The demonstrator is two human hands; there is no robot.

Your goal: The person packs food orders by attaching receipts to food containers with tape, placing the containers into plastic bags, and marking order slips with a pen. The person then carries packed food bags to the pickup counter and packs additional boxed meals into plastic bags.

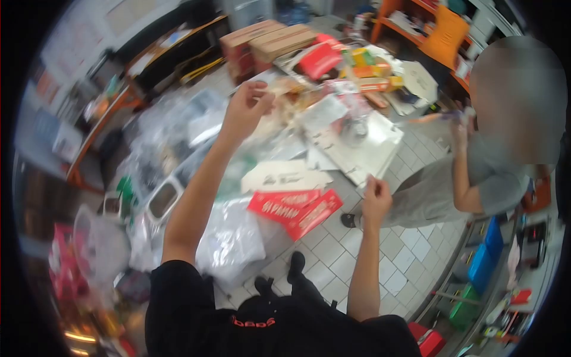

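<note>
My left hand (245, 108) is stretched out over the pile with thumb and fingers curled together. A pale bit shows at its fingertips, but blur hides what it is. Beneath and beside it lies a heap of clear plastic bags (172, 128). My right hand (377, 201) is raised at the pile's right side, its fingers pinched; anything in them is too small to make out. Just beyond its fingertips is the corner of a white flat panel (372, 146). Between my arms lie red printed cardboard pieces (296, 209) and a cream card piece (285, 178).
Cardboard boxes (253, 44) stand behind the pile. A co-worker in grey (493, 154) stands at the right, holding something thin. Blue bins (486, 253) and a green bin (464, 306) line the right side. A translucent bucket (100, 247) sits at the left.
</note>
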